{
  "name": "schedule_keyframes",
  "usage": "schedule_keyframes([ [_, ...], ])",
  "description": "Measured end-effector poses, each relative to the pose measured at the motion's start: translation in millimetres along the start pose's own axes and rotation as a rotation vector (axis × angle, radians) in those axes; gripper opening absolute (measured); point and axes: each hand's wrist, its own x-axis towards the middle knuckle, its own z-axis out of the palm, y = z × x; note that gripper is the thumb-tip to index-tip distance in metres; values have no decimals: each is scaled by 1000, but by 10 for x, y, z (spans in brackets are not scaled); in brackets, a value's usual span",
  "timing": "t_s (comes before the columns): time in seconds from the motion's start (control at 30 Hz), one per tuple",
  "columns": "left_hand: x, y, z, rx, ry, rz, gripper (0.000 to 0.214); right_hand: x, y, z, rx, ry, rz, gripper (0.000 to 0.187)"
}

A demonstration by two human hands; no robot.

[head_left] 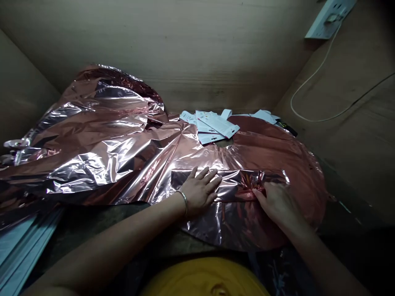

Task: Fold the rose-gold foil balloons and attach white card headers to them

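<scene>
A flat, shiny rose-gold foil balloon [277, 152] lies on the work surface before me, part of it folded over into a band. My left hand [200, 191], a thin bangle on its wrist, lies flat and open on the folded foil with fingers spread. My right hand [276, 201] rests on the foil to the right, its fingers pressing or pinching the crumpled edge of the fold. A large heap of the same rose-gold foil [101, 135] spreads to the left.
Several white printed cards [214, 125] lie at the back of the surface. Brown board walls [197, 45] enclose the space. A white socket strip [331, 18] with a white cable [308, 82] hangs on the right wall. Pale blue sheets [21, 246] sit lower left.
</scene>
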Motion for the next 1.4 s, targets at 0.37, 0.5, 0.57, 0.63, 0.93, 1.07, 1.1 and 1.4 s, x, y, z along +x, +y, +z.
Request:
schedule_keyframes([
  [0.37, -326, -200, -64, 6, -65, -140, 86, 189, -618, 237, 48, -142, -292, 71],
  [0.5, -724, -484, -356, 134, -160, -357, 115, 198, -558, 268, 35, -137, -201, 76],
  [0.57, -809, -501, -473, 232, -106, -352, 105, 197, -557, 268, 46, -146, -187, 76],
  [0.63, -776, -439, -522, 281, -63, -148, 70, 208, -560, 284, 55, -134, -187, 75],
  [0.93, -732, 177, -471, 172, -237, -54, 18, -114, -561, 74, 241, 78, -515, 70],
  [1.07, -865, 568, -510, -145, -187, -105, 9, -427, -766, -7, 360, 127, -843, 50],
  [1.1, -834, 583, -509, -251, -137, -86, 11, -476, -801, -4, 386, 110, -864, 46],
  [1.4, -374, -127, -27, -247, 123, 351, 28, -756, -529, 140, 556, 123, -638, 37],
])
